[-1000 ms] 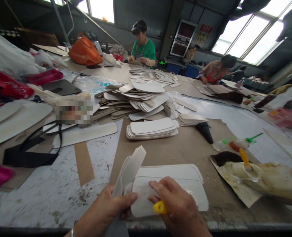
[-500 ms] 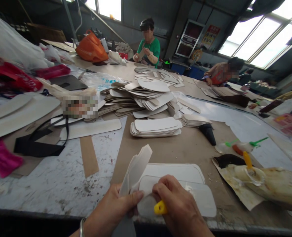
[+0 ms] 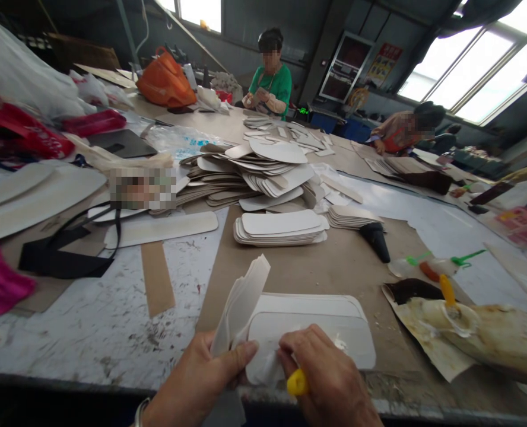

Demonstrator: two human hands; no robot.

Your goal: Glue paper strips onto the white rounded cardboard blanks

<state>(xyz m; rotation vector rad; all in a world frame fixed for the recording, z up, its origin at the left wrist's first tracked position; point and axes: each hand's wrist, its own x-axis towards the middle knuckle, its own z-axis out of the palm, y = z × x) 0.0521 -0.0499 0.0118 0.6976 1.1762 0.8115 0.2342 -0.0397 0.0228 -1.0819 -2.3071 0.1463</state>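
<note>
My left hand [image 3: 196,385] is closed on a fanned bundle of white rounded card pieces [image 3: 241,302], held upright at the table's near edge. My right hand [image 3: 326,379] is closed round a yellow-handled tool [image 3: 297,383] and rests on the top white piece [image 3: 321,335] of a low pile lying flat on brown cardboard. The tool's working end is hidden under my fingers.
A neat stack of white pieces [image 3: 281,228] lies further out, with a big loose heap [image 3: 254,175] behind it. Glue-smeared paper with a yellow-tipped bottle [image 3: 450,302] sits to the right, black straps [image 3: 63,255] to the left. Two people [image 3: 270,77] work at the far side.
My right hand slid slightly right and nearer along the top piece, tool in hand. The left hand keeps the bundle upright. The view shifted a little.
</note>
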